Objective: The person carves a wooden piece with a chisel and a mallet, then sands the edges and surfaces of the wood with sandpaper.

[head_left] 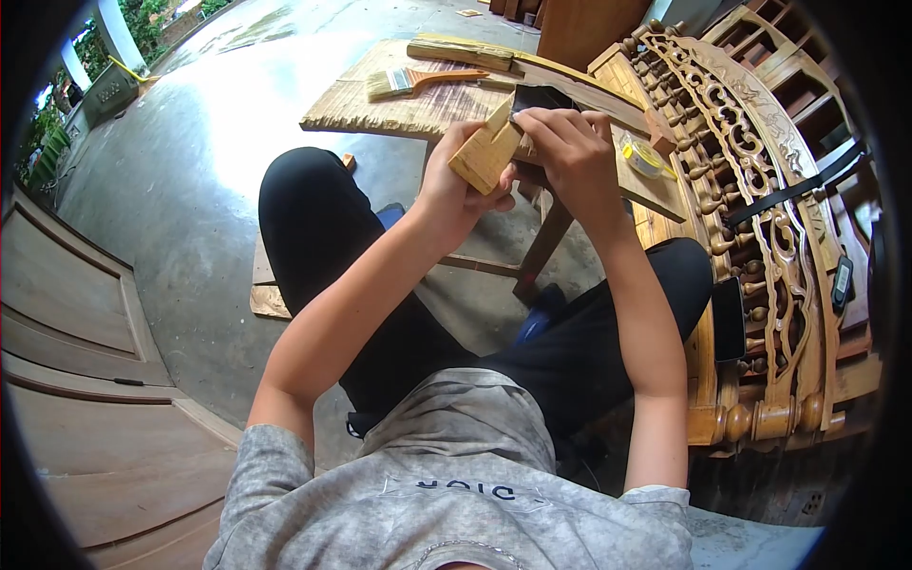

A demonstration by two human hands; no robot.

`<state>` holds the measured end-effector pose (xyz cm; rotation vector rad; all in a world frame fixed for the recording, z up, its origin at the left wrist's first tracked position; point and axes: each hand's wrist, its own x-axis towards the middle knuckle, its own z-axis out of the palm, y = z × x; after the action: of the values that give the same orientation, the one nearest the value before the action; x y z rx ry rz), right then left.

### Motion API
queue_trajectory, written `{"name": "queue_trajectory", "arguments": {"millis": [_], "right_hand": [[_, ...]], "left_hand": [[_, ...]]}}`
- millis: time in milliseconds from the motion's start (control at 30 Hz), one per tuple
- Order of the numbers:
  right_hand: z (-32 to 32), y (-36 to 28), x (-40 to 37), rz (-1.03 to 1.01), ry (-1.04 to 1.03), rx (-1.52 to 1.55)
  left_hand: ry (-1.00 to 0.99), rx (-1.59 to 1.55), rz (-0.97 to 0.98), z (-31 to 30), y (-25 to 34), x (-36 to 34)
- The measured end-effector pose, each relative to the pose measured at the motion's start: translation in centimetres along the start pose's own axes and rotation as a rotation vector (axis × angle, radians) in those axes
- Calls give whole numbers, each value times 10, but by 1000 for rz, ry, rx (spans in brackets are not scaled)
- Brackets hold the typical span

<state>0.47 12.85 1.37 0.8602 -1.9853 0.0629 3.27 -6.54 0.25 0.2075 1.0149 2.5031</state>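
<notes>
Two-handed hold on a wooden block above the near edge of a low workbench; the left hand (448, 179) is closed around the wooden block (486, 160), thumb along one side and fingers curled beneath, presumably so that the piece stays steady while its pointed, notched end remains exposed; the right hand (576, 144) has its fingers bent and drawn together on a dark sheet (546, 96) at that end, the fingertips close to the block's tip; whether they also press on the wood cannot be told.

Just beyond the grip, the workbench (366, 71) carries a flat brush (407, 82), bristles pointing left, and behind it a wooden strip (461, 49); both lie near the hands, probably for easy reach; right of the grip, on the bench's far side from the brush, rests a clear container with yellow edging (646, 159); farther right stands carved wooden furniture (781, 223), apart from the hands; the knees spread below and to either side of the grip, which likely leaves the forearms room to meet at the middle.
</notes>
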Motion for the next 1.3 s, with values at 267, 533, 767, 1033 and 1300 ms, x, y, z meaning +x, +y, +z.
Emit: {"name": "queue_trajectory", "arguments": {"millis": [267, 533, 767, 1033, 1300], "right_hand": [[3, 7, -1, -6, -34, -65], [10, 11, 0, 11, -3, -69], [16, 17, 4, 16, -6, -112], [25, 17, 12, 17, 2, -168], [13, 7, 9, 17, -37, -153]], "left_hand": [[-19, 37, -6, 0, 0, 0], [-6, 58, -16, 2, 0, -1], [-8, 85, -16, 4, -1, -4], [22, 118, -8, 7, -2, -10], [-31, 78, -5, 1, 0, -7]]}}
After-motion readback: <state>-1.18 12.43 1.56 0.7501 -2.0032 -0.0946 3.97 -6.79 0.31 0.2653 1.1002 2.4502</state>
